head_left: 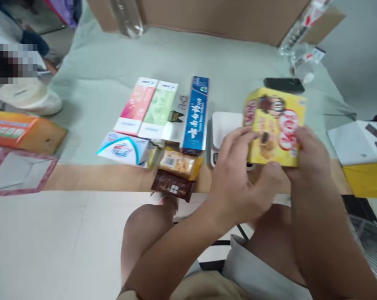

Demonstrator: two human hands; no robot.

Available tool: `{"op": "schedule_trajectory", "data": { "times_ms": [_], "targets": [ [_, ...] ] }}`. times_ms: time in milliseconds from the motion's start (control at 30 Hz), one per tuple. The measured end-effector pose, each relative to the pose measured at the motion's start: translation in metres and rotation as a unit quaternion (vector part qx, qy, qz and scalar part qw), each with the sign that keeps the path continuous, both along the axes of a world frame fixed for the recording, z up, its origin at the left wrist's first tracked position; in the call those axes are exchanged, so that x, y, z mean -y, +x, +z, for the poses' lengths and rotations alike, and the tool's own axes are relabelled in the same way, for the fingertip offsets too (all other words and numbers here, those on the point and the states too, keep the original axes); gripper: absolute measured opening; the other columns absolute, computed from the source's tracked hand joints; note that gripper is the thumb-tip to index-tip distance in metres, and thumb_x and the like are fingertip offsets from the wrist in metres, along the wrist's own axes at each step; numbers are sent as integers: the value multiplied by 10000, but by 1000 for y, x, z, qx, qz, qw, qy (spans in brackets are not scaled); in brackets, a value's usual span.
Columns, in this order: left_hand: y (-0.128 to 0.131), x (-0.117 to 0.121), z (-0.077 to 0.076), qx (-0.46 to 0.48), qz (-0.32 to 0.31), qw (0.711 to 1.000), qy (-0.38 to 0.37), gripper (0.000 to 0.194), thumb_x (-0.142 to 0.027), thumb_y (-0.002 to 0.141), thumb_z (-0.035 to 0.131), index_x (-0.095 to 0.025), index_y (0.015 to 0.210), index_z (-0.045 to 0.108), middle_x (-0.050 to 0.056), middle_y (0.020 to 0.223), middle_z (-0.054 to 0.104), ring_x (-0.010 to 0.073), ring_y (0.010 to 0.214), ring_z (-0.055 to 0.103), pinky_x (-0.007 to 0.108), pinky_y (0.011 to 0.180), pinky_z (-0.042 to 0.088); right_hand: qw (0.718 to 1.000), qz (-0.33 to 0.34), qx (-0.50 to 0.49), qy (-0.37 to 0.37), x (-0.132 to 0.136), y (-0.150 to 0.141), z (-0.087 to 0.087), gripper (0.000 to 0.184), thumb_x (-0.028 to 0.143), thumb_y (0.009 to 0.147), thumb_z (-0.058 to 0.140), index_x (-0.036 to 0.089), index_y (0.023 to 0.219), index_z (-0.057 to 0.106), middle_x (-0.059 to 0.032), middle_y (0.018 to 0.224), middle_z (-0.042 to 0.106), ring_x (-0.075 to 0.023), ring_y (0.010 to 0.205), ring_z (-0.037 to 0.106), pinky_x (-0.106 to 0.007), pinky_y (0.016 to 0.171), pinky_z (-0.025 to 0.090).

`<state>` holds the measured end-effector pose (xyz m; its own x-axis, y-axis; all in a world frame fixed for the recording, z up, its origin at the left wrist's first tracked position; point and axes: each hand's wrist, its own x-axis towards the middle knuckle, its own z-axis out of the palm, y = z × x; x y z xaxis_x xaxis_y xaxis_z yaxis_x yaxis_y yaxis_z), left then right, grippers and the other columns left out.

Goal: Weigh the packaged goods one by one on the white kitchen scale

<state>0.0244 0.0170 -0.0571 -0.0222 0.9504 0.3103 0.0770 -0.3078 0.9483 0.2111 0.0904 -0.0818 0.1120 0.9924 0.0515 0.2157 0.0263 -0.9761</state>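
Observation:
A yellow snack box (274, 129) with a cartoon face and red lettering is held up above the table's front edge. My right hand (312, 156) grips its right side. My left hand (241, 179) is curled at the box's left and lower edge, fingertips against its side and thumb by the bottom. Partly behind my left hand sits a white kitchen scale (226, 127). To the left lie a blue toothpaste box (196, 116), a silver-grey box (177, 118), a green box (160, 108), a pink box (138, 104) and a white-blue packet (124, 150).
A yellow-wrapped snack (179, 162) and a dark brown packet (172, 185) lie at the front edge. Behind the hands are a black phone (284, 85) and a clear bottle (302, 62). An orange pack (22, 131) lies left; a white box (359, 141) stands right. Another person is at far left.

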Motion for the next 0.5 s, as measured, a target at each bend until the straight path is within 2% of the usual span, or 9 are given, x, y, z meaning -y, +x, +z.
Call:
{"op": "schedule_trajectory", "data": {
  "times_ms": [33,67,133,200,333,500],
  "targets": [
    [12,-4,-9,-23,8,1000,-11,412,-415,993,555,-185,1335,561,189,1542,544,304,1505,508,453,1291,430,997,-53,-48,-18,-4,5,-10,344,512,856,636,291,1113,695,-52,1184,787,-316,1177,754,-516,872,661],
    [22,-8,-18,-44,13,999,-20,472,-432,993,558,-181,1392,536,200,1592,499,315,1545,459,473,1305,404,992,-75,-91,-41,-9,8,-19,347,462,797,705,268,1086,701,-60,1151,797,-322,1174,752,-520,902,656],
    [33,-16,-34,-77,16,996,-30,558,-459,996,564,-198,1483,481,192,1671,417,326,1604,370,508,1331,345,982,-59,-169,-67,-20,8,-32,408,479,749,726,234,1075,714,-80,1160,799,-336,1218,729,-528,968,635],
    [36,-23,-46,-99,25,994,-28,598,-465,999,573,-226,1532,444,171,1719,352,326,1636,306,520,1346,300,977,-14,-206,-56,-29,6,-41,526,594,787,639,214,1143,714,-104,1258,774,-340,1315,675,-534,1040,599],
    [30,-33,-60,-96,56,993,-32,664,-472,997,591,-261,1594,389,130,1755,292,326,1667,223,519,1368,241,981,-21,-192,-28,-33,6,-51,733,723,861,453,184,1317,649,-128,1440,687,-313,1423,602,-512,1136,533],
    [25,-37,-66,-50,56,990,-117,703,-459,989,615,-303,1627,363,75,1727,377,309,1633,327,473,1355,309,992,43,-115,-8,-15,5,-51,816,783,920,336,222,1471,553,-103,1539,622,-280,1463,567,-457,1142,530]
  ]
}}
